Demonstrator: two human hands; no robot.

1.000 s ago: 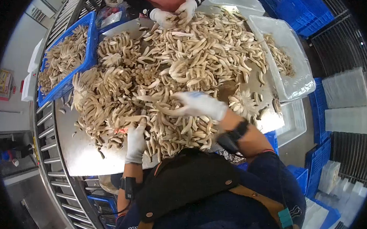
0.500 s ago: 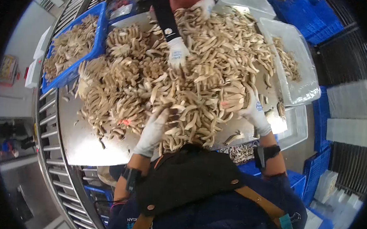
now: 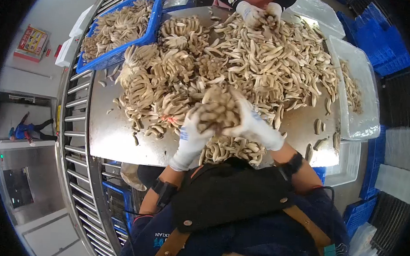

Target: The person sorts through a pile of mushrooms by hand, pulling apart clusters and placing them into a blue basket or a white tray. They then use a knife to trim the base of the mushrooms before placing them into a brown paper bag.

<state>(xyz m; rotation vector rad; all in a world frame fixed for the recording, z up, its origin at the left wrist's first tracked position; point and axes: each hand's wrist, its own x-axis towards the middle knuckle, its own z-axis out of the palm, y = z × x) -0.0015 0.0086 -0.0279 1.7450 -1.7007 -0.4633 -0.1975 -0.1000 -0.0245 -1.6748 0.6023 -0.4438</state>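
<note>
A brown cluster of mushrooms [image 3: 217,111] is held up over the pile, slightly blurred. My left hand [image 3: 193,139], in a white glove, grips its left side. From the right, my right hand [image 3: 256,129], gloved the same way, closes on the other side of it. Around and beneath lies a big heap of mushrooms [image 3: 273,62] on a metal table [image 3: 116,137]. Loose single stems fill the right of the heap, while whole clumps [image 3: 144,87] lie on the left. Several loose mushrooms [image 3: 229,150] sit between my hands and my apron.
Across the table, a co-worker's gloved hands [image 3: 252,15] hold another mushroom clump [image 3: 268,23]. A blue crate [image 3: 116,54] full of clumps stands at the upper left, beside a roller conveyor [image 3: 78,116]. To the right is a lined white bin [image 3: 360,122] with some mushrooms inside.
My hands have come together from opposite sides of the pile, now around one raised cluster. The co-worker's hands have drawn together on a clump. The whole view has shifted.
</note>
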